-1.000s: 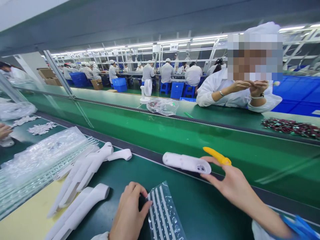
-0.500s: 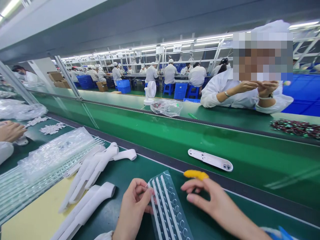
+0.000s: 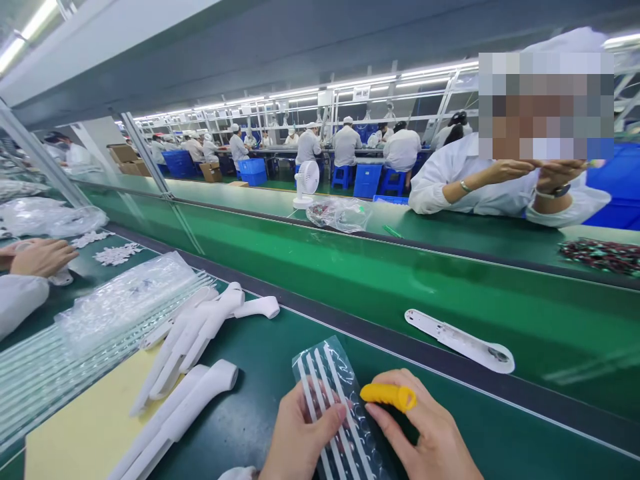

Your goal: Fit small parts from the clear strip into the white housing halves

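My left hand (image 3: 313, 427) grips a clear plastic sheet (image 3: 333, 353) from the left, thumb on top and fingers seen through it beneath. Long white strips and rows of clear round dots run along the sheet. My right hand (image 3: 420, 423) wears a yellow finger cot (image 3: 387, 395) on the index finger. Its index tip and thumb pinch at the sheet's right edge; whether a single dot is between them I cannot make out. Left of my hands lie several white curved plastic housings (image 3: 207, 327), partly on a yellow board (image 3: 80, 430).
A white elongated shell (image 3: 460, 340) lies on the green belt (image 3: 350, 280) ahead. Clear strips (image 3: 30, 367) under a plastic bag (image 3: 130, 293) lie at left, near a co-worker's hand (image 3: 45, 257). Across the belt sit another person (image 3: 465, 177) and a small white fan (image 3: 306, 180).
My right hand has come left and down to the sheet's right edge. My left thumb now lies farther across the sheet. On the belt, the white shell sits farther right and lower in view.
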`<state>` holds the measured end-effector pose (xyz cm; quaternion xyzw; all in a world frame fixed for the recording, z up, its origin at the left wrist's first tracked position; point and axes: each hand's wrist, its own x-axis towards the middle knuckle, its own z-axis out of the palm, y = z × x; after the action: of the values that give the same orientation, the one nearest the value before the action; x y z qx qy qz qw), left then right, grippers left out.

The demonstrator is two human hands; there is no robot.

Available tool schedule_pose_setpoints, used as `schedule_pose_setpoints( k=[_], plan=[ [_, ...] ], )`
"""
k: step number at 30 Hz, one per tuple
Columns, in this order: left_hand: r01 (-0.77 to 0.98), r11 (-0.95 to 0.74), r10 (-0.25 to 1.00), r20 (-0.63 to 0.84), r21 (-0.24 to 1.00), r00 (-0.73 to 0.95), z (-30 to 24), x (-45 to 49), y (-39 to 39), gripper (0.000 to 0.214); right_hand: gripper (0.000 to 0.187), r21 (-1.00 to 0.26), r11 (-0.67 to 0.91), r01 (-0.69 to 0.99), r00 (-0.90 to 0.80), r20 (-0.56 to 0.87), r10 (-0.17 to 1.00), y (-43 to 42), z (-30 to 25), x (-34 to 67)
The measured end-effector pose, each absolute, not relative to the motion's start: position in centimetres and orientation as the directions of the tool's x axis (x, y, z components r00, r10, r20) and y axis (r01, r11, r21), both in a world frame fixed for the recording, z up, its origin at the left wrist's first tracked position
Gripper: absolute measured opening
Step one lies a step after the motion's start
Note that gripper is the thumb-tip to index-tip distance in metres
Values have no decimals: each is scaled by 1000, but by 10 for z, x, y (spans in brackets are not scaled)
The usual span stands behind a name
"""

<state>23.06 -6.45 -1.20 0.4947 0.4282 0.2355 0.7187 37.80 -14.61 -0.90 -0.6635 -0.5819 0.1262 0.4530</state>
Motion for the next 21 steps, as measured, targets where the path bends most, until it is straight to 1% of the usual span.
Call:
schedule_pose_setpoints(
  k=[1,2,4,6,9,13,16,17,18,19,20,21],
  plan=[
    [90,392,765,-379,916,521,-12,231,-65,39,8,-696,136,705,259,431,864,-147,-9,377],
    [95,384,762,-373,918,529,-11,231,-65,40,9,-661,158,734,236,465,853,-147,-9,377],
    [92,371,763,-360,924,536,-7,232,-67,41,12,-644,162,748,213,464,860,-146,-9,375],
    [67,358,784,-338,931,520,-4,233,-70,42,15,-681,142,719,204,401,893,-144,-9,373],
    [32,323,822,-296,946,487,0,237,-74,38,16,-746,65,663,225,281,933,-142,-9,372],
    [66,293,824,-287,954,489,-2,240,-76,29,21,-783,-56,619,304,173,937,-141,-8,374],
    [156,227,825,-275,961,494,-4,238,-75,29,27,-829,-159,536,445,117,888,-139,-5,380],
    [207,196,815,-277,958,510,-4,235,-74,35,28,-839,-192,510,485,96,869,-138,-4,383],
    [270,153,811,-277,951,515,-3,230,-73,47,29,-843,-218,492,511,77,856,-138,-4,387],
    [340,86,824,-259,936,504,-2,221,-71,58,29,-841,-239,485,524,61,850,-138,-3,390],
    [427,-4,857,-217,904,468,0,210,-68,64,29,-840,-251,481,524,46,851,-137,-3,392],
    [529,-112,898,-143,841,417,2,196,-65,63,29,-841,-255,477,520,36,854,-137,-3,394]
  ],
)
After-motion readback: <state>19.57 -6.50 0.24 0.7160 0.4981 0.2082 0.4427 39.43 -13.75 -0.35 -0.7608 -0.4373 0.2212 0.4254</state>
